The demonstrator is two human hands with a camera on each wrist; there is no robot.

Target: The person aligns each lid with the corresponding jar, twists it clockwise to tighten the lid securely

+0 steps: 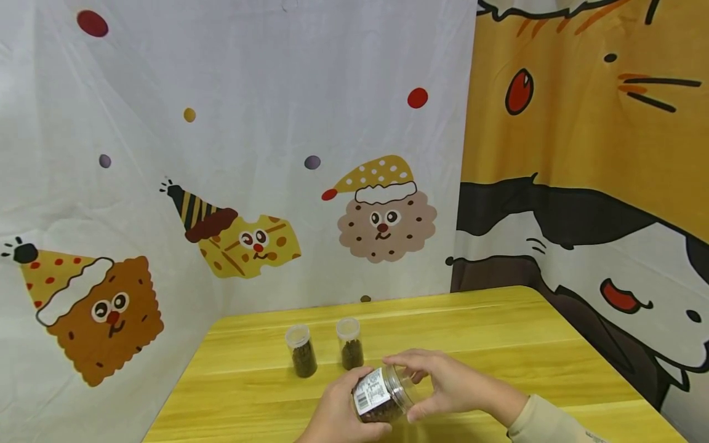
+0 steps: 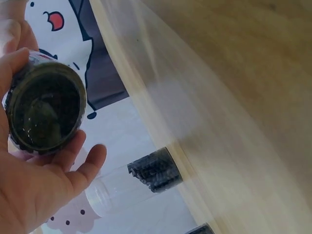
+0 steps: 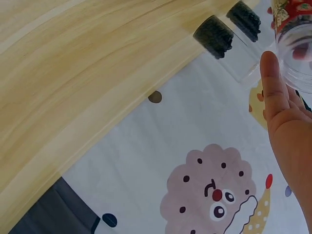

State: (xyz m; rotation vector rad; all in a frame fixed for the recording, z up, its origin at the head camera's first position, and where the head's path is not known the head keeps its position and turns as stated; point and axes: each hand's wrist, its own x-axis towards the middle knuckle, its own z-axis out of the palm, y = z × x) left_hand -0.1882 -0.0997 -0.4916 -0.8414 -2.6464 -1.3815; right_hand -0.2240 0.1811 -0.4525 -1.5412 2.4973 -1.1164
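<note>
My left hand (image 1: 346, 409) grips a clear jar (image 1: 378, 409) with dark contents and a white barcode label, tilted with its top toward the right. In the left wrist view the dark round base of the jar (image 2: 46, 109) faces the camera, my left fingers (image 2: 90, 165) curving beneath it. My right hand (image 1: 451, 384) holds the clear lid (image 1: 408, 389) at the jar's mouth end, thumb below and fingers above. The right wrist view shows the red-printed side of the jar (image 3: 292, 12) and a finger along the clear lid (image 3: 295, 68).
Two slim clear containers, a left one (image 1: 303, 357) and a right one (image 1: 351, 352), stand on the yellow wood-grain table (image 1: 471, 326) beyond the hands, each partly filled with dark bits. Behind the table hangs a cartoon-printed white curtain (image 1: 266, 92).
</note>
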